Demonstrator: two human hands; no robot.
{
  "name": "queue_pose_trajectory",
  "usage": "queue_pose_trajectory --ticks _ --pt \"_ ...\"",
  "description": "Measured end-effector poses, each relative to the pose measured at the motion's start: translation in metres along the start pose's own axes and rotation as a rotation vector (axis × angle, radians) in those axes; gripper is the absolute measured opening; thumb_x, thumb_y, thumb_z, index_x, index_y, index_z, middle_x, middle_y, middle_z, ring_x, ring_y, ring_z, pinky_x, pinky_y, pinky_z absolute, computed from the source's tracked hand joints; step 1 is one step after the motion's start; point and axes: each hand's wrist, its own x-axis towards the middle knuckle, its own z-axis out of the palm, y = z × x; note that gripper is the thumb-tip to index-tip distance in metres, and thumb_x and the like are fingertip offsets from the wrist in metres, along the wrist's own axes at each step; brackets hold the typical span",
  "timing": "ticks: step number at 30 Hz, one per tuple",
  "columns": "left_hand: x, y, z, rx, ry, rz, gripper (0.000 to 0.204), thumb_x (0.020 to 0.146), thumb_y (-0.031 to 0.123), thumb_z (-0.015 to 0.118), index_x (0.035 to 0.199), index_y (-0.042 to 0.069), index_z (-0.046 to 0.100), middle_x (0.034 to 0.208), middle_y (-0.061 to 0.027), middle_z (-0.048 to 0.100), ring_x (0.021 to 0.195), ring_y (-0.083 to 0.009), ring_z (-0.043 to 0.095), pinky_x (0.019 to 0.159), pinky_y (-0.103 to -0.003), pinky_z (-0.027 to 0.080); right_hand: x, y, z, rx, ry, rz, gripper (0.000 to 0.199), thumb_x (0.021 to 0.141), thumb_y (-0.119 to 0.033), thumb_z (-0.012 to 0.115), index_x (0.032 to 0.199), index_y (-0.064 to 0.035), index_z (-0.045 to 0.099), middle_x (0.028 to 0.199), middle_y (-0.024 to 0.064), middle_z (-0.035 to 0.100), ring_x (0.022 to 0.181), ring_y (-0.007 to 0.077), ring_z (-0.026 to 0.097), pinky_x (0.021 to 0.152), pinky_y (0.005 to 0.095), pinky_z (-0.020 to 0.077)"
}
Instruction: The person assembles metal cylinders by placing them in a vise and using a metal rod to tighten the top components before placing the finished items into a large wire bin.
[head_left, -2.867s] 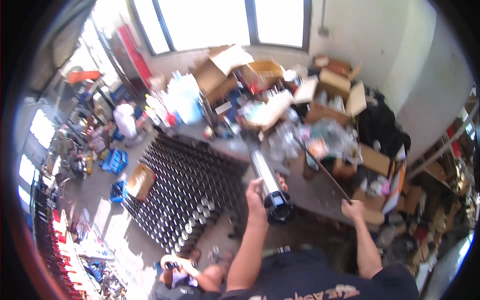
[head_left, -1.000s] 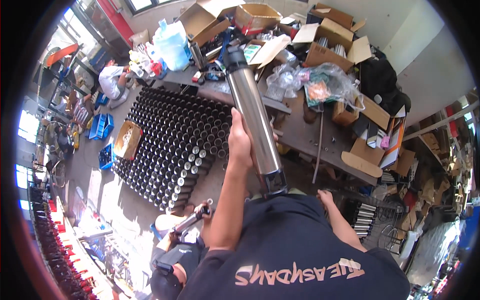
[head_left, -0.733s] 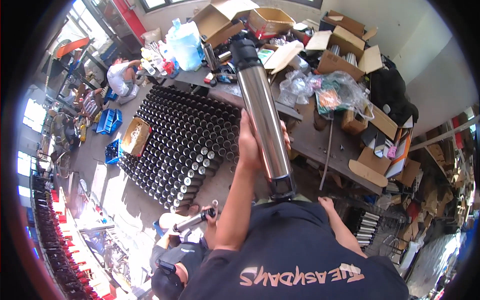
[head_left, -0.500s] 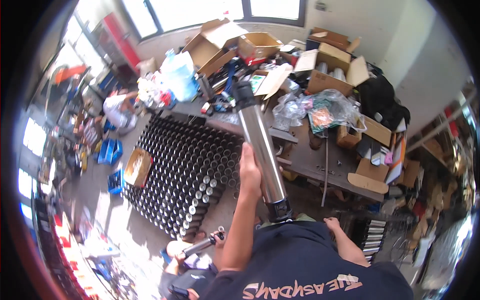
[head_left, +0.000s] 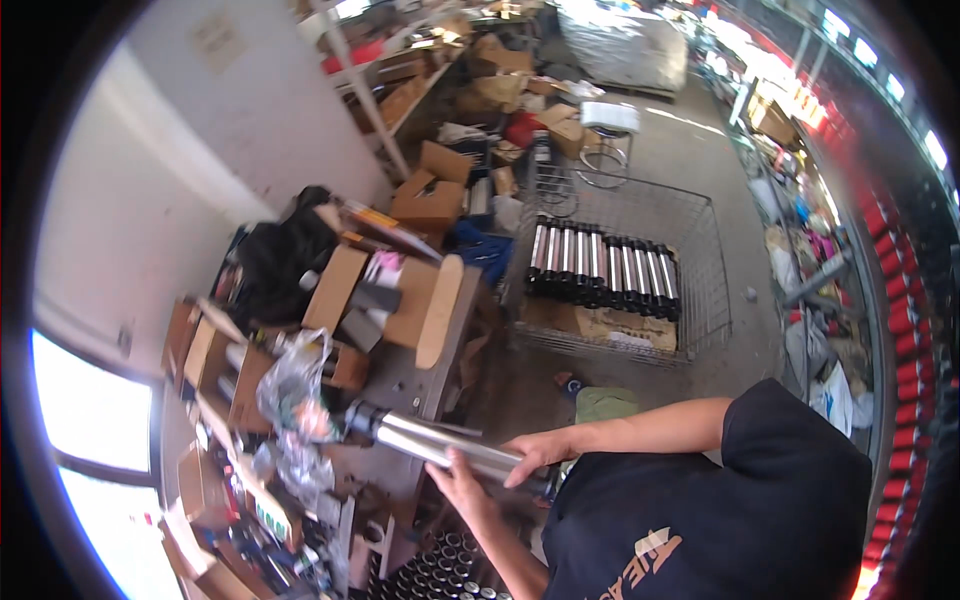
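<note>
A shiny metal cylinder with a black fitting on its far left end is held between my hands, lying slantwise in front of my torso. My left hand grips it from the near side, thumb up along the tube. At its right end, my right hand is closed over the top, hiding that end. The black fitting is beside the workbench and a clear plastic bag.
A wire mesh cart ahead holds a row of similar cylinders over cardboard. Black tube parts stand packed on the floor below. Cardboard boxes crowd the bench area; a stool stands beyond the cart. Red parts line the right side.
My view and body have turned right, from the window side toward the mesh cart. The cylinder went from upright to nearly level, and my right hand has come onto it.
</note>
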Motion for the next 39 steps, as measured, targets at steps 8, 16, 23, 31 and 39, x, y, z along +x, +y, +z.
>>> queue_pose_trajectory --ticks 8,16,23,31,39 --pt "0.049 -0.055 0.152 0.391 -0.503 -0.276 0.036 0.102 0.027 0.056 0.129 0.002 0.057 0.101 -0.0081 0.071 0.089 -0.0144 0.065 0.078 -0.030 0.053 -0.111 0.086 -0.230 0.048 0.914 0.029 0.048 0.080 -0.033 0.083 0.113 -0.0027 0.065 0.095 0.0052 0.070 0.080 0.0136 0.065 0.067 0.0310 0.0520" --pt "0.039 -0.256 0.150 0.541 -0.245 -0.885 0.041 0.102 0.027 0.060 0.136 0.007 0.052 0.105 -0.0131 0.070 0.081 -0.0201 0.069 0.066 -0.032 0.057 -0.159 0.218 -0.582 -0.260 1.495 0.670 0.084 0.071 -0.046 0.079 0.128 0.0095 0.052 0.112 0.0286 0.067 0.100 0.0411 0.068 0.087 0.0469 0.0538" --pt "0.010 -0.328 0.102 0.710 -0.241 -1.018 0.037 0.099 0.031 0.065 0.126 0.007 0.058 0.087 -0.0058 0.067 0.071 -0.0139 0.062 0.063 -0.029 0.052 -0.123 0.274 -0.798 -0.500 1.843 0.408 0.065 0.083 -0.025 0.067 0.142 -0.0062 0.046 0.107 0.0252 0.069 0.100 0.0440 0.065 0.091 0.0508 0.0518" --pt "-0.020 -0.301 0.045 0.586 0.095 -1.196 0.035 0.099 0.028 0.063 0.124 0.004 0.060 0.099 -0.0112 0.069 0.084 -0.0211 0.068 0.067 -0.034 0.056 -0.098 0.301 -0.786 -0.362 1.742 0.065 0.039 0.093 -0.005 0.059 0.132 -0.0034 0.059 0.127 0.0145 0.067 0.118 0.0250 0.064 0.101 0.0352 0.0486" --pt "-0.087 -0.393 -0.099 0.805 0.292 -0.615 0.037 0.093 0.033 0.060 0.104 -0.001 0.068 0.088 -0.0220 0.071 0.091 -0.0334 0.071 0.083 -0.044 0.053 -0.011 0.252 -0.529 -0.740 1.170 -0.074 0.023 0.098 -0.012 0.063 0.118 -0.0006 0.060 0.101 0.0050 0.066 0.088 0.0124 0.062 0.078 0.0266 0.0521"
